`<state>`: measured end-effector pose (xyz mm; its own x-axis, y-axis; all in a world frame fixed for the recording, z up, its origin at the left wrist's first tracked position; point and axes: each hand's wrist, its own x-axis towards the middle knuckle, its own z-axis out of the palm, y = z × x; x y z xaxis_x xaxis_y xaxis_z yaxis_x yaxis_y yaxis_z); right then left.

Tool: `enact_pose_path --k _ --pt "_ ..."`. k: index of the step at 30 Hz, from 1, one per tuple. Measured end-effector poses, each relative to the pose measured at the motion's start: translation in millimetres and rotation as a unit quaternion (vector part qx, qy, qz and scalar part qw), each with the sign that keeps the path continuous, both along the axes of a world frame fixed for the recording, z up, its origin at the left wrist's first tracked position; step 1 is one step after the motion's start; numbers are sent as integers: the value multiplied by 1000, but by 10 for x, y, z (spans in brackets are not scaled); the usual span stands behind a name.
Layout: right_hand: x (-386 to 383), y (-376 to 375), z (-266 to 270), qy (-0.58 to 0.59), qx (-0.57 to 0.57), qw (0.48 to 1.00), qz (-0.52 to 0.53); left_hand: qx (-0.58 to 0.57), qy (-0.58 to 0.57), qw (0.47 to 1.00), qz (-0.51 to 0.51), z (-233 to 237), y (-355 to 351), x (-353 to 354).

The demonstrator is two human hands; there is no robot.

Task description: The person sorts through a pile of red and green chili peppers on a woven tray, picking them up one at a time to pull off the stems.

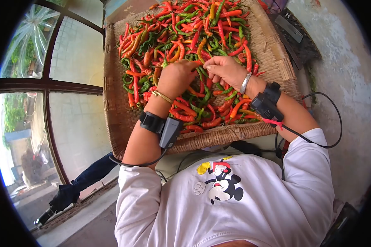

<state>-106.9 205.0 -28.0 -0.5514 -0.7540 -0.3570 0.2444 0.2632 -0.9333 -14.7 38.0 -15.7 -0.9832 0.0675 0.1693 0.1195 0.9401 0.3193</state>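
A wide woven basket tray (239, 131) is heaped with red, green and orange chili peppers (189, 109). Over the middle of the heap, my left hand (177, 77) is closed, with a red chili pepper (199, 62) at its fingertips. My right hand (228, 72) is closed in a pinch right beside that pepper's end. What lies between the right fingertips is too small to make out. My hands nearly meet, and the left fingers are partly hidden behind the back of the hand.
Framed window panes (76, 53) stand at the left. A folded dark umbrella (92, 173) leans below them. Dark wrist devices (169, 131) with cables are strapped to both forearms. A pale wall (342, 61) and a dark object (294, 33) are at the right.
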Motion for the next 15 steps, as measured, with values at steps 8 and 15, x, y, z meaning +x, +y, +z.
enact_pose_path --k 8,15 --pt "16 -2 18 33 19 999 19 -151 -98 984 -20 -205 157 40" --pt "7 -7 -8 51 30 998 35 -208 -27 978 -14 -292 73 -4"
